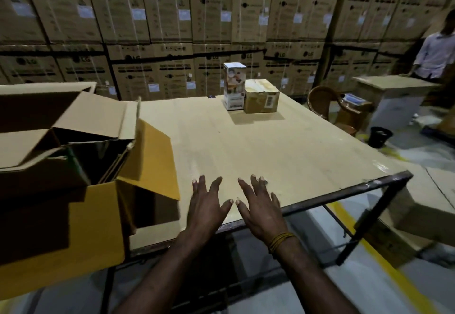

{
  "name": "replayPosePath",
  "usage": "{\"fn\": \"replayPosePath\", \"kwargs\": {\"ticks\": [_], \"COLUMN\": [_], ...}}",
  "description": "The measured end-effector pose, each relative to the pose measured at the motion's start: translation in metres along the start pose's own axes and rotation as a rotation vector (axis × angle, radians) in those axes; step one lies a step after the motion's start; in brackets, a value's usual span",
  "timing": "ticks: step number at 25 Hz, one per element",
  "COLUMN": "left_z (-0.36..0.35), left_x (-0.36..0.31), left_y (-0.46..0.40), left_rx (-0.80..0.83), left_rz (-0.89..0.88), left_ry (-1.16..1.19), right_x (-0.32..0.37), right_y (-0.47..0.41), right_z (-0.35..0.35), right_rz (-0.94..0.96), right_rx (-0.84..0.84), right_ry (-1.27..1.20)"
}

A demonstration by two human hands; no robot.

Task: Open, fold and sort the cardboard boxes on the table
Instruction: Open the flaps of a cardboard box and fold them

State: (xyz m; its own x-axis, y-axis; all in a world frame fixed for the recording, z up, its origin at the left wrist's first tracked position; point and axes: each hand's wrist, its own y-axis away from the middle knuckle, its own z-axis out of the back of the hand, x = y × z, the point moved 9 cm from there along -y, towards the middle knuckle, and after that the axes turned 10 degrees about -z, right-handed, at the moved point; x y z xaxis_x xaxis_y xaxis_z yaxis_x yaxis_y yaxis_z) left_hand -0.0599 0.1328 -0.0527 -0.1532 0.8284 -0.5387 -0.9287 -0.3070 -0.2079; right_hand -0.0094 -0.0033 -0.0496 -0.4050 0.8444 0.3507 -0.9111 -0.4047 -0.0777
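Two closed boxes stand touching near the far edge of the tabletop (283, 146): a tall white printed box (234, 89) and, to its right, a squat brown carton (261, 95). A big open carton (81, 165) with raised flaps fills the left side, flattened cardboard standing inside it. At the near edge the left hand (208, 205) and right hand (258, 206) are spread flat, fingers wide, holding nothing, thumbs nearly meeting. Stacked cartons (172, 5) wall the back.
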Motion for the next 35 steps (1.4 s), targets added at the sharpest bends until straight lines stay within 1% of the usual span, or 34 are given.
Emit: {"fn": "replayPosePath", "kwargs": {"ticks": [7, 12, 22, 28, 35], "left_z": [-0.061, -0.083, -0.121, -0.155, -0.212], "left_x": [-0.001, -0.001, -0.008, -0.018, -0.041], "left_y": [-0.109, -0.196, -0.338, -0.421, -0.566], "left_rx": [0.070, 0.073, 0.099, 0.087, 0.060], "left_rz": [-0.024, -0.060, -0.141, -0.118, -0.021], "left_ry": [-0.022, -0.032, -0.131, -0.164, -0.212], "right_x": [-0.053, -0.062, -0.096, -0.138, -0.220], "right_y": [-0.101, -0.188, -0.321, -0.412, -0.565], "right_z": [-0.013, -0.011, -0.002, 0.005, 0.014], "right_rz": [-0.057, -0.060, -0.128, -0.097, -0.045], "right_rx": [0.017, -0.007, -0.042, -0.054, -0.021], "right_ry": [0.078, 0.176, 0.213, 0.238, 0.178]}}
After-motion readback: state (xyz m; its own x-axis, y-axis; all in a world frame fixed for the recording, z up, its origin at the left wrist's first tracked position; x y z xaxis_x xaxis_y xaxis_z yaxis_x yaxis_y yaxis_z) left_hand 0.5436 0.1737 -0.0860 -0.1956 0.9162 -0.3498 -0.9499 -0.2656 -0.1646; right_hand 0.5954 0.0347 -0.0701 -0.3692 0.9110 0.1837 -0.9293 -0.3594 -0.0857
